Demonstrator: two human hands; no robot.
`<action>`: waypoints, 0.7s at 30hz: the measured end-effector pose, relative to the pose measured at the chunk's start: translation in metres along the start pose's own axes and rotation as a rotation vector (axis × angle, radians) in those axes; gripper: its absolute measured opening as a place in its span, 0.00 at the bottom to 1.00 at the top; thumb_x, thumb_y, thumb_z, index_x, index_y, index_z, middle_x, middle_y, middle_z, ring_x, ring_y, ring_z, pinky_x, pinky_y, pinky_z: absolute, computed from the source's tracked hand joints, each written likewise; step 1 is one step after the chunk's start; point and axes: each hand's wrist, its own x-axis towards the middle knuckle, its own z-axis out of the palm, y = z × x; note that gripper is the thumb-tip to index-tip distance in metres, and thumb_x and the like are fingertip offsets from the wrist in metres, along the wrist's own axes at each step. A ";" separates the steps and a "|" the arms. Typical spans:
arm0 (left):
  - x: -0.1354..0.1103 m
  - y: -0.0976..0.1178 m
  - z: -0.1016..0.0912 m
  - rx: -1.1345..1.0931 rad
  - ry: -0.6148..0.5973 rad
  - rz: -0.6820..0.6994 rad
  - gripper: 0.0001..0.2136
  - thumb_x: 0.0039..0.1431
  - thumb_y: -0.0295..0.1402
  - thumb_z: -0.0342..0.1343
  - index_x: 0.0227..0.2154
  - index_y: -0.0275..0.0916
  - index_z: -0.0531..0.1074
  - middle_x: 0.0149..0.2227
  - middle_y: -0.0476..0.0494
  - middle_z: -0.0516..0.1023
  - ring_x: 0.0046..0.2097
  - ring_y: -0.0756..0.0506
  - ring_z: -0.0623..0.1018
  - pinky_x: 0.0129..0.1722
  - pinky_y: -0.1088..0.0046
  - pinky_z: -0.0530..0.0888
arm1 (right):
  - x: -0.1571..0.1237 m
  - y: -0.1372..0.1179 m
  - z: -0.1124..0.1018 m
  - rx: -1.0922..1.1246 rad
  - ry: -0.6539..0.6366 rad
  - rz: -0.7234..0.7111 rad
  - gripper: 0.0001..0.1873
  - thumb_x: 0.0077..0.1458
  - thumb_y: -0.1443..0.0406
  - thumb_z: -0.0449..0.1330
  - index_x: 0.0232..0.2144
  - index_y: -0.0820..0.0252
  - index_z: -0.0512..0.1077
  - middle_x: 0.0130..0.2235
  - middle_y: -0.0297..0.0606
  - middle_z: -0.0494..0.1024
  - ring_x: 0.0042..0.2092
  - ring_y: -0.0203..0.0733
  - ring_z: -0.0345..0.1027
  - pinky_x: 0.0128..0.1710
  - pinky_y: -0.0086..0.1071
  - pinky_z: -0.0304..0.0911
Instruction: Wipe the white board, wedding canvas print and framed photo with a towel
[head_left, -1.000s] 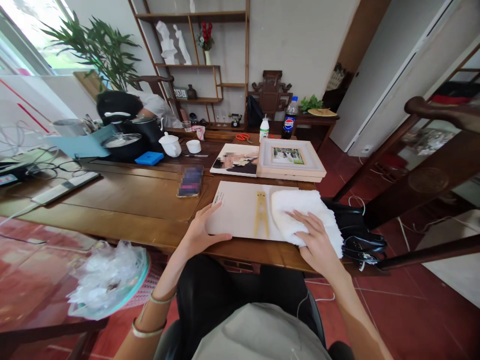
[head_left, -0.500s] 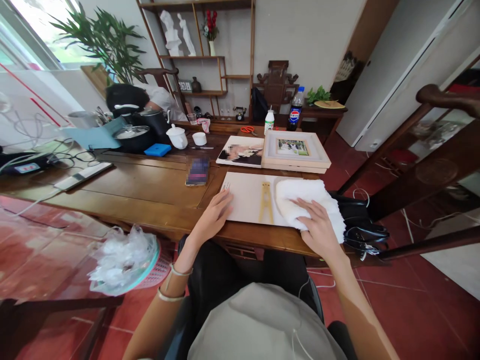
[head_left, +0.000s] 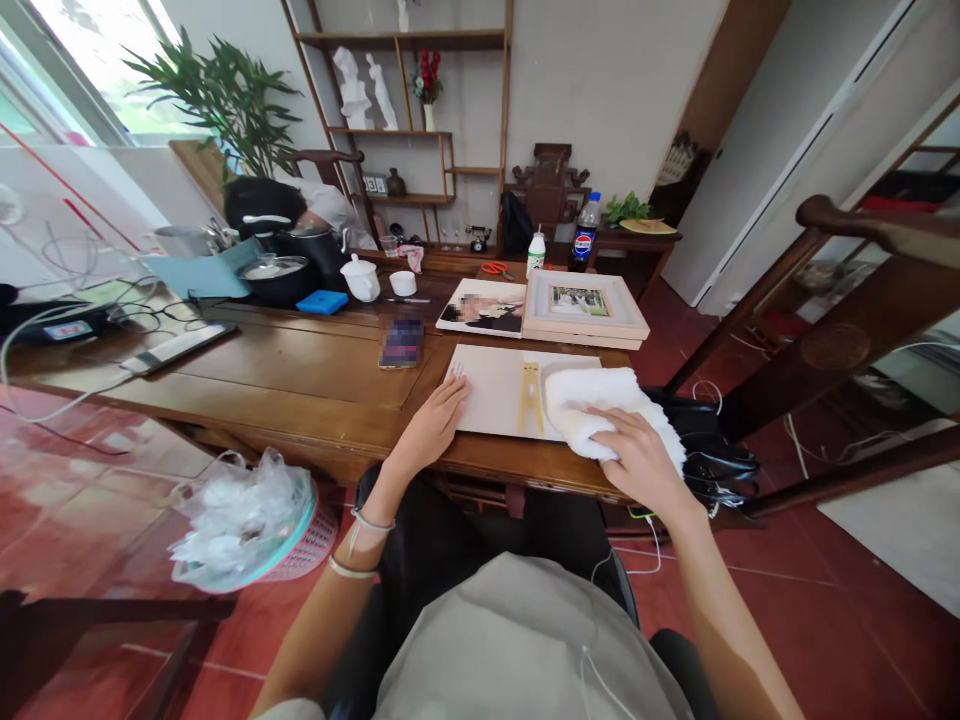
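Two hands work the pale board (head_left: 495, 395) at the near right end of the wooden table (head_left: 300, 380). The left hand (head_left: 431, 430) has slid further onto the board's left part and lies flat with fingers open, while the right hand (head_left: 634, 455) stays curled on the white towel (head_left: 592, 400) over its right end, so wiping continues with the board pinned. Beyond it lie a picture frame (head_left: 581, 305) and a phone (head_left: 401, 343), and red floor tiles (head_left: 787, 620) surround the table.
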 end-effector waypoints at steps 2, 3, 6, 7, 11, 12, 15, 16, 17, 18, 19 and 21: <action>-0.001 -0.001 0.000 0.001 -0.003 0.014 0.20 0.66 0.34 0.36 0.57 0.35 0.60 0.61 0.39 0.61 0.64 0.44 0.55 0.63 0.58 0.56 | 0.000 0.000 -0.003 0.019 -0.027 -0.003 0.20 0.35 0.77 0.50 0.30 0.60 0.75 0.53 0.45 0.71 0.53 0.52 0.62 0.49 0.46 0.59; -0.001 -0.002 -0.001 0.001 -0.003 0.020 0.20 0.66 0.33 0.36 0.57 0.36 0.60 0.61 0.39 0.60 0.64 0.44 0.55 0.62 0.58 0.56 | 0.002 0.002 -0.002 0.028 -0.024 -0.005 0.20 0.35 0.77 0.50 0.30 0.60 0.75 0.53 0.45 0.71 0.54 0.52 0.60 0.49 0.46 0.58; 0.004 -0.009 -0.004 -0.012 -0.007 0.036 0.19 0.64 0.32 0.39 0.56 0.37 0.61 0.59 0.39 0.62 0.62 0.43 0.58 0.62 0.57 0.57 | 0.014 0.017 0.007 0.023 0.006 -0.012 0.20 0.37 0.77 0.51 0.32 0.60 0.75 0.54 0.46 0.68 0.57 0.51 0.57 0.53 0.48 0.54; 0.007 -0.012 -0.006 -0.019 -0.015 0.037 0.18 0.64 0.32 0.41 0.55 0.38 0.63 0.58 0.39 0.63 0.62 0.43 0.59 0.61 0.57 0.57 | 0.021 0.025 0.011 0.011 0.004 -0.013 0.19 0.39 0.76 0.52 0.34 0.61 0.75 0.55 0.47 0.68 0.58 0.52 0.56 0.55 0.50 0.52; 0.028 -0.026 -0.005 -0.022 -0.087 0.006 0.17 0.60 0.31 0.47 0.52 0.38 0.67 0.55 0.38 0.66 0.59 0.41 0.63 0.59 0.56 0.60 | 0.048 0.050 0.023 -0.024 -0.090 -0.006 0.16 0.45 0.72 0.54 0.38 0.62 0.74 0.56 0.50 0.67 0.60 0.53 0.53 0.56 0.54 0.48; 0.034 -0.029 -0.002 -0.012 -0.100 -0.003 0.18 0.60 0.31 0.46 0.52 0.37 0.66 0.55 0.37 0.66 0.59 0.41 0.63 0.59 0.56 0.59 | 0.053 0.053 0.024 -0.031 -0.108 -0.002 0.16 0.46 0.72 0.54 0.39 0.62 0.74 0.55 0.51 0.67 0.60 0.53 0.54 0.56 0.54 0.48; 0.045 -0.034 0.005 0.004 -0.113 -0.019 0.19 0.61 0.32 0.43 0.55 0.35 0.64 0.59 0.36 0.63 0.62 0.41 0.59 0.62 0.58 0.55 | 0.052 0.048 0.023 -0.039 -0.099 -0.006 0.17 0.45 0.73 0.53 0.39 0.63 0.74 0.55 0.52 0.68 0.59 0.52 0.54 0.57 0.53 0.48; 0.046 -0.035 0.006 -0.002 -0.117 -0.017 0.20 0.62 0.32 0.42 0.55 0.34 0.63 0.60 0.36 0.61 0.63 0.42 0.58 0.62 0.59 0.54 | 0.048 0.042 0.022 -0.031 -0.085 -0.015 0.18 0.44 0.74 0.53 0.38 0.63 0.74 0.55 0.51 0.68 0.59 0.52 0.54 0.58 0.53 0.47; 0.046 -0.035 0.008 -0.014 -0.118 -0.014 0.20 0.63 0.33 0.40 0.56 0.34 0.62 0.60 0.37 0.61 0.63 0.42 0.57 0.63 0.60 0.54 | 0.041 0.034 0.019 -0.019 -0.072 -0.028 0.19 0.42 0.75 0.52 0.37 0.62 0.74 0.56 0.49 0.67 0.60 0.52 0.54 0.58 0.53 0.46; 0.045 -0.035 0.008 -0.030 -0.120 -0.011 0.20 0.63 0.33 0.39 0.56 0.34 0.62 0.61 0.37 0.60 0.64 0.43 0.56 0.63 0.60 0.54 | 0.033 0.025 0.016 -0.002 -0.061 -0.044 0.20 0.40 0.76 0.52 0.36 0.61 0.75 0.57 0.47 0.66 0.60 0.51 0.54 0.59 0.53 0.45; 0.044 -0.036 0.008 -0.046 -0.120 -0.009 0.21 0.64 0.34 0.38 0.56 0.34 0.61 0.61 0.38 0.59 0.64 0.43 0.56 0.63 0.60 0.54 | 0.024 0.016 0.013 0.016 -0.059 -0.060 0.21 0.38 0.77 0.51 0.35 0.60 0.75 0.57 0.45 0.65 0.60 0.50 0.53 0.59 0.53 0.45; 0.042 -0.036 0.008 -0.070 -0.118 -0.011 0.21 0.64 0.35 0.37 0.57 0.33 0.61 0.62 0.38 0.59 0.64 0.44 0.55 0.63 0.60 0.54 | 0.008 -0.001 0.006 0.052 -0.066 -0.083 0.20 0.36 0.77 0.50 0.31 0.59 0.74 0.59 0.41 0.64 0.61 0.49 0.51 0.60 0.53 0.43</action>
